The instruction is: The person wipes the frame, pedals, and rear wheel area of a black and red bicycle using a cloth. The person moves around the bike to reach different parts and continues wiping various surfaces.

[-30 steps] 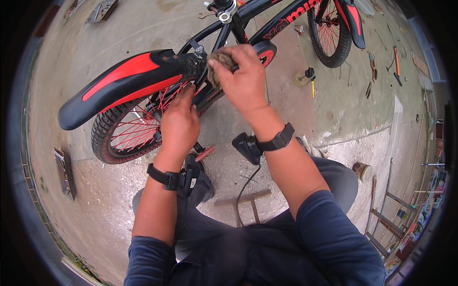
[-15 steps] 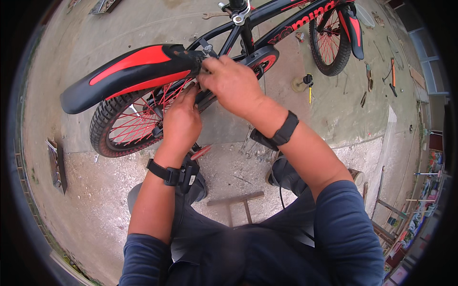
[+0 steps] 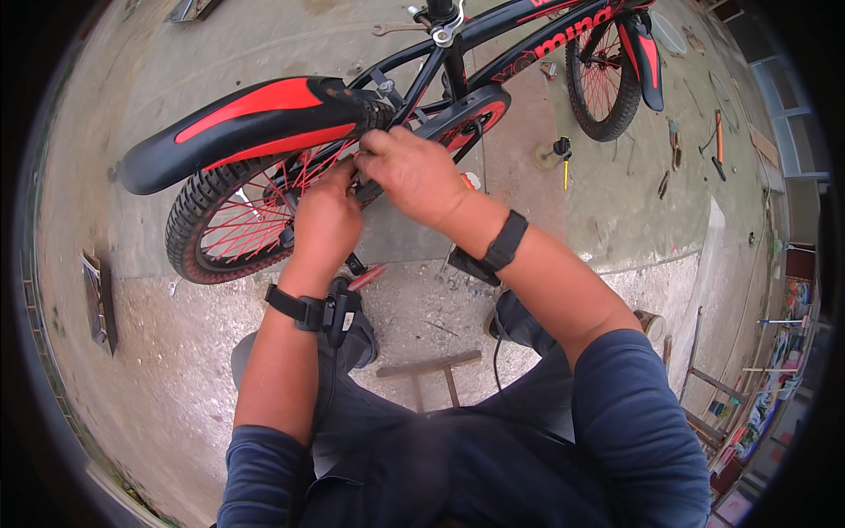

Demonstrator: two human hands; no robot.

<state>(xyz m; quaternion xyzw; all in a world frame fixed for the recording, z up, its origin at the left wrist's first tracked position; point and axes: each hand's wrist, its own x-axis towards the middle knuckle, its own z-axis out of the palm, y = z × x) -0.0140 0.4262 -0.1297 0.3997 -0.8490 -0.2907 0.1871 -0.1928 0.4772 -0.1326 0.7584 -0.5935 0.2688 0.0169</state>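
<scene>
A black and red bicycle (image 3: 480,40) stands in front of me, its rear wheel (image 3: 187,238) to the left. Over that wheel sits a black and red mudguard (image 3: 251,113), its front end close to the frame. My left hand (image 3: 327,220) reaches in beside the red spokes, fingers bent together and partly hidden. Just right of it, my right hand (image 3: 414,173) is closed in a pinch below the mudguard's front end, next to the chain guard (image 3: 466,113). Whatever small part lies between the fingertips is hidden.
A red pedal (image 3: 366,277) hangs below my left hand. A spanner (image 3: 398,28) lies beyond the frame. To the right are a yellow and black tool (image 3: 566,167), pliers (image 3: 674,145) and an orange-handled hammer (image 3: 719,145). A metal tray (image 3: 99,299) lies at left.
My right hand has moved down from the bracket at the mudguard's front end, closer to my left hand. The mudguard has shifted slightly, and its front end is now uncovered.
</scene>
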